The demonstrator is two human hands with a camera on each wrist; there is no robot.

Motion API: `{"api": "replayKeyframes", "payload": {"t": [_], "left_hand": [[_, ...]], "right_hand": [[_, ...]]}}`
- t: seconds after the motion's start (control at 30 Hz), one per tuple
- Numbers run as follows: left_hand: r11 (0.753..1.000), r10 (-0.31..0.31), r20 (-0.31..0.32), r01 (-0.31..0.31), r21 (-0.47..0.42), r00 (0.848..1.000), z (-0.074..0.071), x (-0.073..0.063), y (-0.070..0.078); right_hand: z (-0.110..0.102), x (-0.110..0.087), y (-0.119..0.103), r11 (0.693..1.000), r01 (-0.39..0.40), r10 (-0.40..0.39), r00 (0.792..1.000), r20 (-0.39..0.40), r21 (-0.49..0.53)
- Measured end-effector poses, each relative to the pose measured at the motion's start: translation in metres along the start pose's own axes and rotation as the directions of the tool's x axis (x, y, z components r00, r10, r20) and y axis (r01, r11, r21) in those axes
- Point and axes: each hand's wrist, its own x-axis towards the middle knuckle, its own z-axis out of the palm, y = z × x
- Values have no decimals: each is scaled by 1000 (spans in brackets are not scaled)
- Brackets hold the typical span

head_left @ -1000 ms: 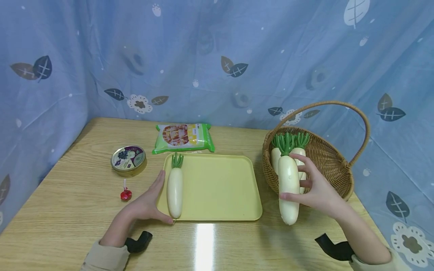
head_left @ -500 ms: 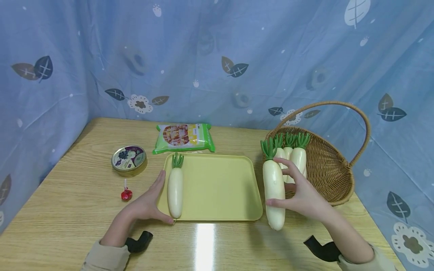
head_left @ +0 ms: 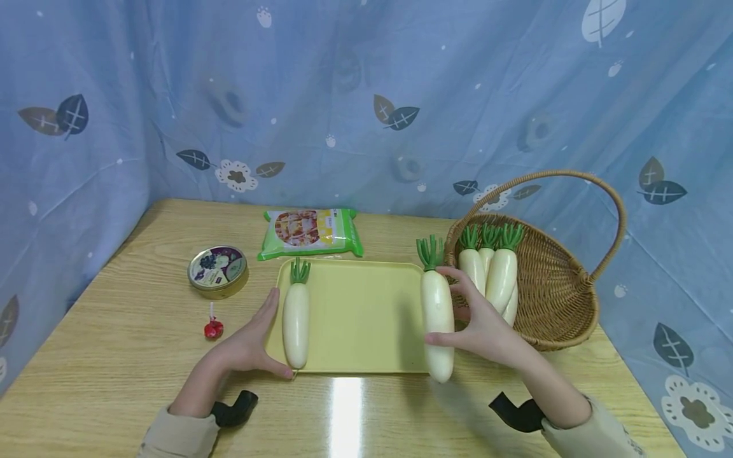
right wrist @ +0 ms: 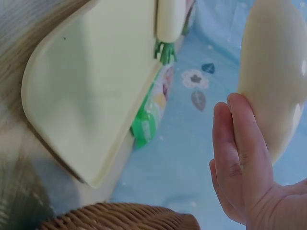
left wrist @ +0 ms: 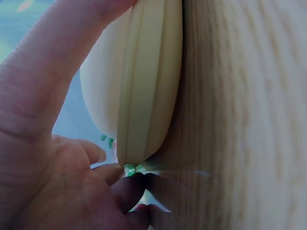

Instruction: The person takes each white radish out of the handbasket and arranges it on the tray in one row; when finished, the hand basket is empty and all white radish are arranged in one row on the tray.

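Observation:
My right hand (head_left: 475,321) grips a white radish (head_left: 437,312) with a green top, thumb on the near side and fingers behind. The radish is held above the right edge of the yellow tray (head_left: 366,318), its top pointing away. In the right wrist view the same radish (right wrist: 273,72) hangs apart from the tray. My left hand (head_left: 246,346) holds the tray's near left corner, thumb at the front edge and fingers along the left side. Inside the tray, along that side, lies another white radish (head_left: 296,324). Several white radishes (head_left: 501,277) lean in the wicker basket (head_left: 555,299).
Behind the tray lies a green snack packet (head_left: 311,232). A round tin (head_left: 217,270) and a red wrapped lollipop (head_left: 214,329) are on the wooden table (head_left: 114,356) at left. The basket's tall handle (head_left: 621,222) arches on the right. A blue patterned cloth (head_left: 343,95) hangs behind.
My right hand has carried its radish leftward from over the basket to the tray's right edge. The left hand, the tray and the radish in it have stayed put.

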Motion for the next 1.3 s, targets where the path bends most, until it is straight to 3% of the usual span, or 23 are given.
{"api": "replayKeyframes", "payload": {"t": [0.47,0.7,1.0,1.3], "left_hand": [[1000,7,-1,-7,-6,1000,0,0,1],[1000,2,-3,-2,-10,1000,0,0,1],[1000,9,-3,-9,-7,1000,0,0,1],[1000,12,-8,-12,-15,1000,0,1,0]], "right_hand": [[22,24,10,1000,-2,2,999,43,-6],[33,34,13,999,50,-49,998,45,-13],[47,44,18,998,60,-60,995,81,4],[62,49,6,1000,8,-12,994,108,29]]}}
